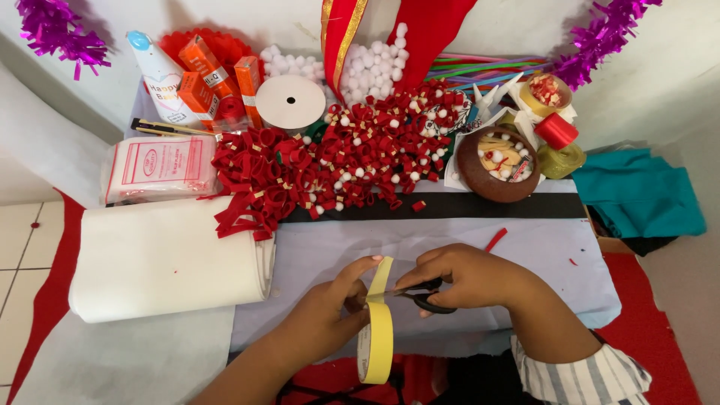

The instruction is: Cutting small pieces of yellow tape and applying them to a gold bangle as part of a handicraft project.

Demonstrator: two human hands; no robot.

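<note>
Grip, head view: left hand [328, 309] pinches the yellow roll of adhesive tape [376, 339] and its pulled-up strip [381, 277]; right hand [469, 275] is closed on black-handled scissors [425, 297].
Tape position: held above the pale blue table sheet [315, 251], near its front edge.
Step, as judged: blades meet the strip; snipping needs it taut.
Containers: round brown bowl [495, 166] holds white pom-poms and red bits; small yellow cup [548, 91] holds red-and-white pieces.

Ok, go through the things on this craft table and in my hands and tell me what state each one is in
Yellow tape roll: upright in the left hand, strip pulled up.
Scissors: in the right hand, blades at the strip.
White felt roll: rolled, lying flat.
White ribbon spool: lying flat.
Brown bowl: filled with bits.
Red felt loops: heaped, white pompoms mixed in.
</note>
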